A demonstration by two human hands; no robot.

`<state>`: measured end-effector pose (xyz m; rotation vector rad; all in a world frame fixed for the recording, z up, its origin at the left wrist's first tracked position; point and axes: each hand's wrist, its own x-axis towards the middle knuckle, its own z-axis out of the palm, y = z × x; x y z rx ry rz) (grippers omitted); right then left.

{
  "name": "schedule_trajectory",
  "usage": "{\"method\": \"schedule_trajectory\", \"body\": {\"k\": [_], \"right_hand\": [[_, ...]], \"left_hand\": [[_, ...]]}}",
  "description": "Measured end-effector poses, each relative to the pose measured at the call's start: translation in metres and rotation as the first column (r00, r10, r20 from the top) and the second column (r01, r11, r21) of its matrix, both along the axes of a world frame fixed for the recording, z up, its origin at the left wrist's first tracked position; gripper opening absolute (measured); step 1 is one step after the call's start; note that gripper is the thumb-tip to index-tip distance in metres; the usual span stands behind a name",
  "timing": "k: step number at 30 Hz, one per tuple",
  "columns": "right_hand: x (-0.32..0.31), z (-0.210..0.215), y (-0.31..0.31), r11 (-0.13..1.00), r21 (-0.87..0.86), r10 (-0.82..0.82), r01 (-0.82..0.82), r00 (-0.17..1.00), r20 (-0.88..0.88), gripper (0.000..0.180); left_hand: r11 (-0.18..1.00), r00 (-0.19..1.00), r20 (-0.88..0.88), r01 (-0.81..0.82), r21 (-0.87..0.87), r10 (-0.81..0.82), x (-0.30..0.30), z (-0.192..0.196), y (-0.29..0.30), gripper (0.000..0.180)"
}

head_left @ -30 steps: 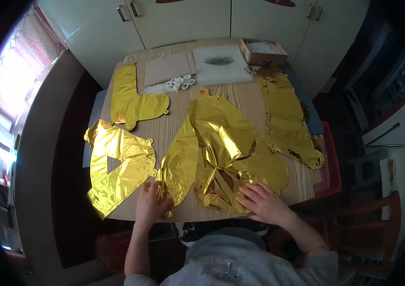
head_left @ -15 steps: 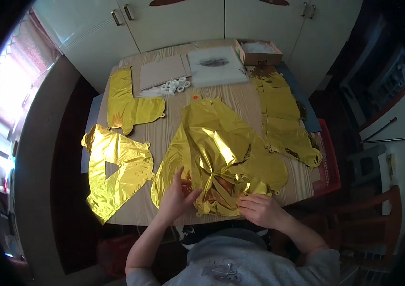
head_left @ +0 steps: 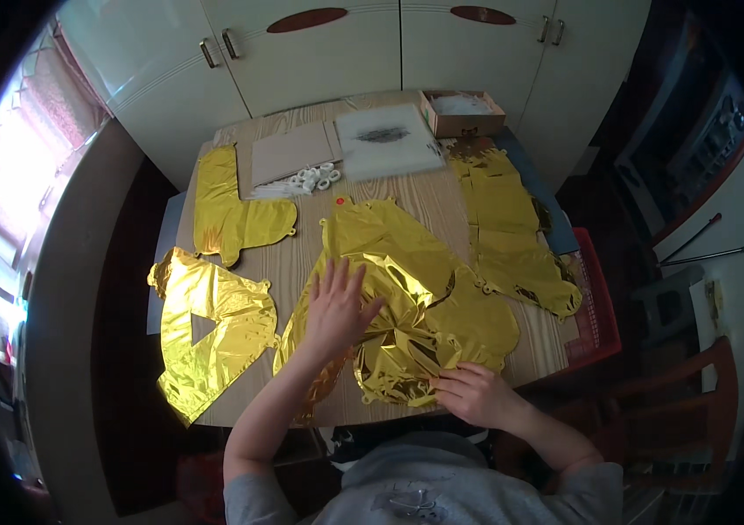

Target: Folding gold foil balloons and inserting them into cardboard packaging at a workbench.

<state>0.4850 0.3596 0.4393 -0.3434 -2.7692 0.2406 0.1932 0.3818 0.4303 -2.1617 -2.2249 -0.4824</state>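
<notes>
Gold foil balloon lies under left fingers, touching right fingers.

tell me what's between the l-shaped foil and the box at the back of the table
In the head view, the board, white rings and white sheet lie between the L-shaped foil and the box.

No readable text; blurred print on grey shirt.

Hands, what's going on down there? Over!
Left hand spread over crumpled gold foil. Right hand at its near edge. Another gold piece close on its right side.
</notes>
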Motion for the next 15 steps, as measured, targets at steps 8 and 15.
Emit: {"method": "schedule_trajectory", "body": {"k": [8, 15], "right_hand": [[0.022, -0.002, -0.002, 0.999, -0.041, -0.039, 0.036, 0.995, -0.087, 0.011], [0.013, 0.011, -0.009, 0.986, 0.165, 0.019, -0.034, 0.996, 0.090, 0.015]], "left_hand": [[0.961, 0.990, -0.084, 0.090, -0.260, -0.116, -0.008, -0.010, 0.041, 0.084], [0.938, 0.966, -0.053, 0.234, -0.256, -0.255, -0.017, -0.017, 0.064, 0.082]]}}
